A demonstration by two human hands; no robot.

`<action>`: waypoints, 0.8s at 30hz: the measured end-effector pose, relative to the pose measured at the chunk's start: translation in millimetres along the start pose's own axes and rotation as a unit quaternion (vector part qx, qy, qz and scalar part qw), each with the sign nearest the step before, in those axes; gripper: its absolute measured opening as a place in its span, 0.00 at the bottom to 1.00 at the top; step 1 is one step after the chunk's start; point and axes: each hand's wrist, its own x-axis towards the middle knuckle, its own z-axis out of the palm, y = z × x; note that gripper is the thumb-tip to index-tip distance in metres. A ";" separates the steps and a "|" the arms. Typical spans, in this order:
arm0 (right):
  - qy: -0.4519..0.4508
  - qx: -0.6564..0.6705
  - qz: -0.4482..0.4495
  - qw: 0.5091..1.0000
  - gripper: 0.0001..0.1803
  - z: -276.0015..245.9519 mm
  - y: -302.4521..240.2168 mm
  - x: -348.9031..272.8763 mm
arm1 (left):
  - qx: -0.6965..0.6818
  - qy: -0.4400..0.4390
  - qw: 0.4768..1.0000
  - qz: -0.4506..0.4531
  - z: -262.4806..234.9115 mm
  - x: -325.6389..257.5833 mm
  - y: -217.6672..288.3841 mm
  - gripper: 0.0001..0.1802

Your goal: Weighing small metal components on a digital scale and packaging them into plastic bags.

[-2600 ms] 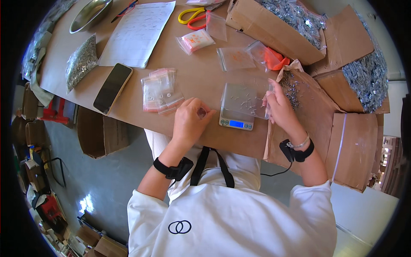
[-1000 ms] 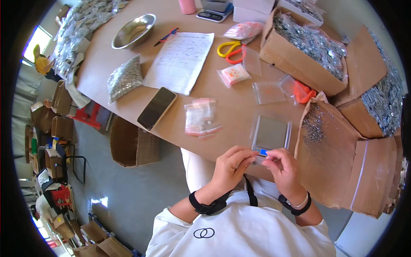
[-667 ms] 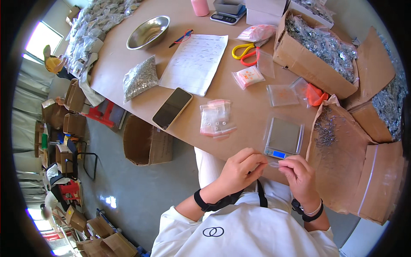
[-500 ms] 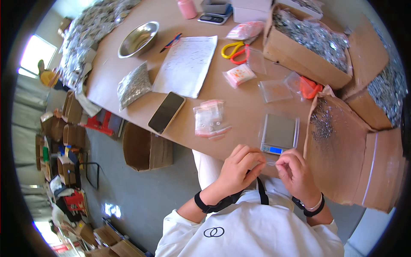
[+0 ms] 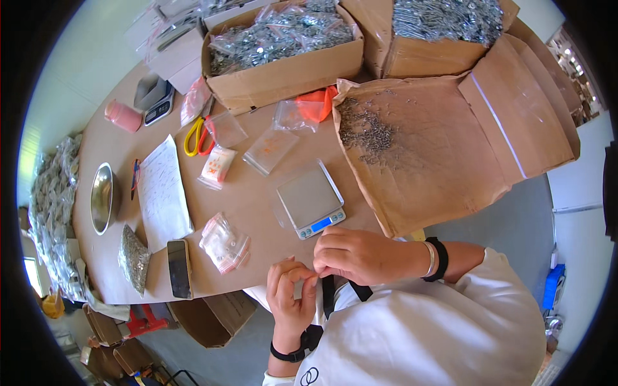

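My left hand and my right hand meet at the fingertips, just off the table's front edge. Both are closed in a pinch; what lies between the fingers is hidden. Right beyond them stands a small digital scale with a lit blue display and a bare metal plate. To the left lies a pile of small clear zip bags with red strips, some holding small pale pieces. An opened-out cardboard box spreads to the right, with a heap of small metal screws at its left side.
Cardboard boxes of metal parts line the back. Clear bags, a small white packet, yellow-and-red scissors, a written sheet, a phone, a filled bag and a steel bowl lie leftward.
The view has swung to the right, so the table's things appear shifted left and turned. My hands, earlier a little apart with something thin and clear between them, are now together at the fingertips.
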 end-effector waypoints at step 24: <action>-0.165 -0.458 0.068 0.871 0.09 -153.1 217.6 65.6 | 0.148 -0.181 0.959 -0.162 55.2 -91.9 -106.0 0.11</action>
